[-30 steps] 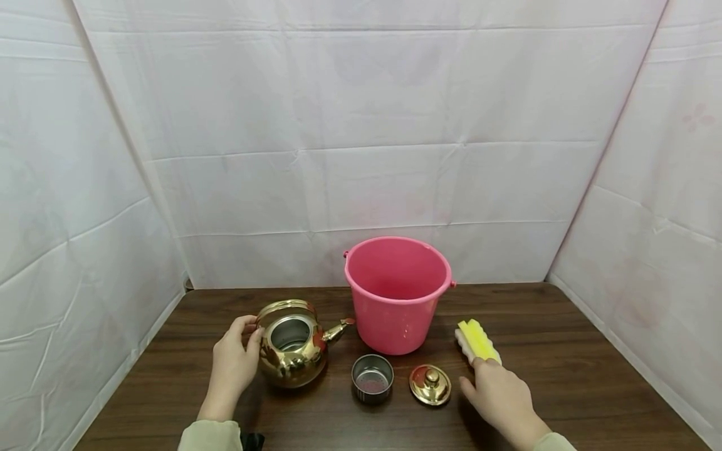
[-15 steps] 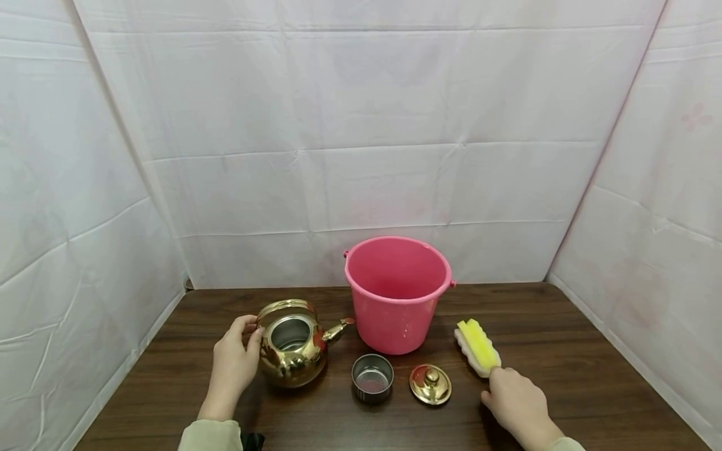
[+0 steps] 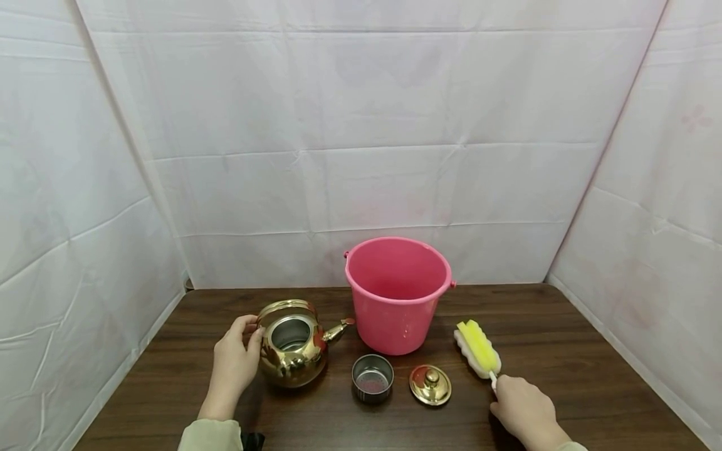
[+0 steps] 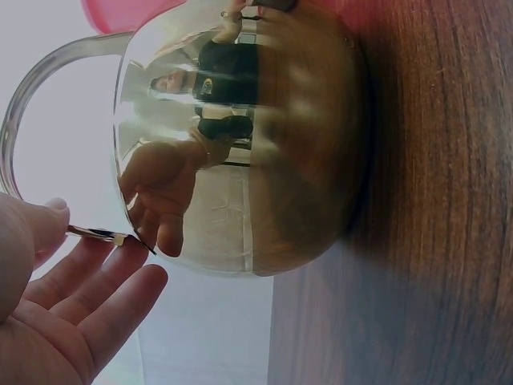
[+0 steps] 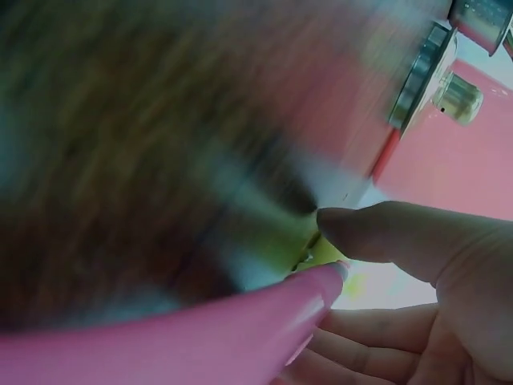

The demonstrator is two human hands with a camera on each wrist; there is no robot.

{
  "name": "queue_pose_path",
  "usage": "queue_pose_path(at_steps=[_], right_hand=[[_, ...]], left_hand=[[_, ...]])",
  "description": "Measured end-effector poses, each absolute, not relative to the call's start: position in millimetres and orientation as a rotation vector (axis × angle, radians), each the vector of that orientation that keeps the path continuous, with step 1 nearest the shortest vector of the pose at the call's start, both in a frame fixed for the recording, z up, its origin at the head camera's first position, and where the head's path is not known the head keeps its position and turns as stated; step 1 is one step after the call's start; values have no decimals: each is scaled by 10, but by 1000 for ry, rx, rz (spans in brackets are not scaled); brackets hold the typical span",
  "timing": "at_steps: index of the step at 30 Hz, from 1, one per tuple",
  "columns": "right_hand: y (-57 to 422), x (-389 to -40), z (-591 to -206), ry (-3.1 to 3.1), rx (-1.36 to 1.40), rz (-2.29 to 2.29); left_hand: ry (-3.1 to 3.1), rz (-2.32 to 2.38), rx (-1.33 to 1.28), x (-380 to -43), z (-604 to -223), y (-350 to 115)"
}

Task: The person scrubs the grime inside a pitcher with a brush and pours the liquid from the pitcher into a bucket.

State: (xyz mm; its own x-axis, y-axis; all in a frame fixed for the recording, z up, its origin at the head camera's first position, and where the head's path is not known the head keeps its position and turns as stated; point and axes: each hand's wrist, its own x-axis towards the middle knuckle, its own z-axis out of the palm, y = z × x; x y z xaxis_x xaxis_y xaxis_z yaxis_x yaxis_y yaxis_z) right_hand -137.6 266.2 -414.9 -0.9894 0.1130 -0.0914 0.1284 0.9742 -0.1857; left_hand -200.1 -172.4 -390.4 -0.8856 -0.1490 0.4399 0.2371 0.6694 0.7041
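A gold kettle [image 3: 293, 363] stands on the table at left without its lid, spout toward the bucket. My left hand [image 3: 235, 363] holds the lower end of its arched handle [image 4: 48, 68] between thumb and fingers. At right lies a sponge brush [image 3: 479, 351] with a yellow and white head, a white neck and a pink handle [image 5: 240, 337]. My right hand [image 3: 524, 407] is over that handle, hiding most of it in the head view. In the right wrist view its thumb [image 5: 377, 228] stands extended, apart from the handle, with the fingers beyond it.
A pink bucket [image 3: 395, 326] stands at the back middle. In front of it are a small metal strainer cup [image 3: 372, 379] and the gold lid [image 3: 430, 385], knob up. White cloth walls [image 3: 361, 125] enclose the dark wooden table [image 3: 321, 426].
My right hand has slid from the sponge head down toward the handle, uncovering the white neck. The brush stays nearly in place. My left hand and the kettle have not moved.
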Motion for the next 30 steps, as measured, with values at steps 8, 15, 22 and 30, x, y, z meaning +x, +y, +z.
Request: queue_pose_path(at_steps=[8, 15, 22, 30], right_hand=[[2707, -1361, -4143, 3041, 196, -335], [2715, -1348, -4120, 3050, 200, -383], [2726, -1339, -4045, 3107, 196, -414], [2751, -1344, -3906, 3168, 218, -445]], left_hand=[[-2418, -1114, -76, -1994, -3903, -1727], [-2426, -1119, -65, -1992, -3905, -1729], [-2432, -1121, -63, -1990, -3907, -1731], [-2415, -1132, -65, -1995, -3907, -1728]])
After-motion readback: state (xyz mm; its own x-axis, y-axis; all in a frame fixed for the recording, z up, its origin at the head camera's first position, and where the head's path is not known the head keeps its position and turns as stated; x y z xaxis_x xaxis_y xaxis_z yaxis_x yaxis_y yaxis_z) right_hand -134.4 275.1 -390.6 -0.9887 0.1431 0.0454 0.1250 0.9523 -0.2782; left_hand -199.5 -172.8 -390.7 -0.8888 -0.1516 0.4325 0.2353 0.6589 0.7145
